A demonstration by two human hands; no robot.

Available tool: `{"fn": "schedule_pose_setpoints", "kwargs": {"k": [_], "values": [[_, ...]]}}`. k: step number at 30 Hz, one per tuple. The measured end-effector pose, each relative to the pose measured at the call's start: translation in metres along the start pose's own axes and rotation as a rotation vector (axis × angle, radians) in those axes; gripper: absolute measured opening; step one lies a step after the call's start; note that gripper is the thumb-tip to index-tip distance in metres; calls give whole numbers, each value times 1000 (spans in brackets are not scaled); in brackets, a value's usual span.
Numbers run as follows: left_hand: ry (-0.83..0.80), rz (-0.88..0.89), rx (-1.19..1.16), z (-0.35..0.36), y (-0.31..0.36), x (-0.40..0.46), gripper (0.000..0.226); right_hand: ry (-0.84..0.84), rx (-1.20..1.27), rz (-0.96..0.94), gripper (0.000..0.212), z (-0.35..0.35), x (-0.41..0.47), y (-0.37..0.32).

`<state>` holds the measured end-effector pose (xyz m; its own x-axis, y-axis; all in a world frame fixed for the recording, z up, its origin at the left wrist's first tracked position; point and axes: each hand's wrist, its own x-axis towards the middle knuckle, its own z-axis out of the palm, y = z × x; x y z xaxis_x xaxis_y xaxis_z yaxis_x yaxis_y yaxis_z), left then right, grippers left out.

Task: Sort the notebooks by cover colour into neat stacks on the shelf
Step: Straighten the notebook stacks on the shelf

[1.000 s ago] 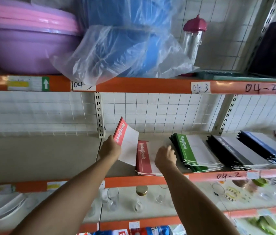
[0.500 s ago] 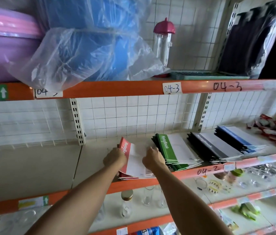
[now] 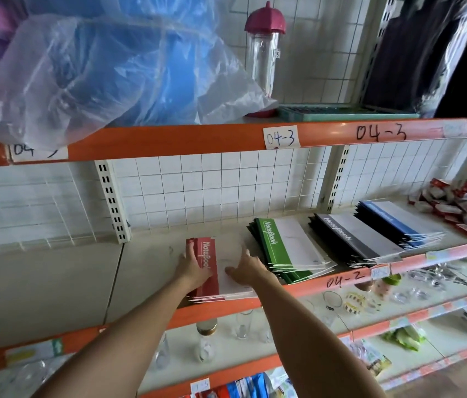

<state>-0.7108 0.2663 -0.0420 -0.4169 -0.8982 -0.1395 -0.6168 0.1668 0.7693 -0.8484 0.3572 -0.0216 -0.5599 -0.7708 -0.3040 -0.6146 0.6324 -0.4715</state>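
While hands flank it, red notebook stack (image 3: 209,268) lies spine-left, long axis front-to-back.

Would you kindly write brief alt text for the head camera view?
Both hands, left hand and right hand, rest flat on a red notebook stack on an orange-edged shelf. To its right lie a green stack, a black stack and a blue stack.

The shelf (image 3: 152,262) is pale with an orange front edge. Four piles of notebooks lie on it in a row: red stack (image 3: 207,285), green stack (image 3: 284,248), black stack (image 3: 349,239), blue stack (image 3: 395,219). Small red packets (image 3: 461,205) lie at the far right.
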Motion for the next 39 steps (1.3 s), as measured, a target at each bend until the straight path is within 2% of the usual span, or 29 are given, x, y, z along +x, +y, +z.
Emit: {"fn": "schedule_pose_setpoints", "kwargs": {"k": [3,9,14,19,26,30,32,35,39], "values": [[-29,12,-127,2,-4,-2,108,-15,17,22,93,5,6,-3],[-34,-28,-415,1,-12,-4,106,109,18,12,86,7,8,-5],[-34,-27,-407,-17,-26,-4,100,142,-1,-21,87,15,-2,-27],[17,-76,-341,-58,-59,-7,92,101,29,-11,78,48,-14,-67],[238,-64,-150,-121,-110,-18,61,96,-12,-119,77,93,-20,-127],[229,-45,-130,-133,-121,-12,43,86,63,-121,73,99,-17,-126],[233,-56,-198,-133,-118,-4,48,68,184,-103,68,97,-10,-121],[158,-95,-344,-125,-113,7,72,72,362,-29,67,91,4,-122],[149,-100,-369,-111,-109,18,78,103,387,21,63,89,20,-131]]}}
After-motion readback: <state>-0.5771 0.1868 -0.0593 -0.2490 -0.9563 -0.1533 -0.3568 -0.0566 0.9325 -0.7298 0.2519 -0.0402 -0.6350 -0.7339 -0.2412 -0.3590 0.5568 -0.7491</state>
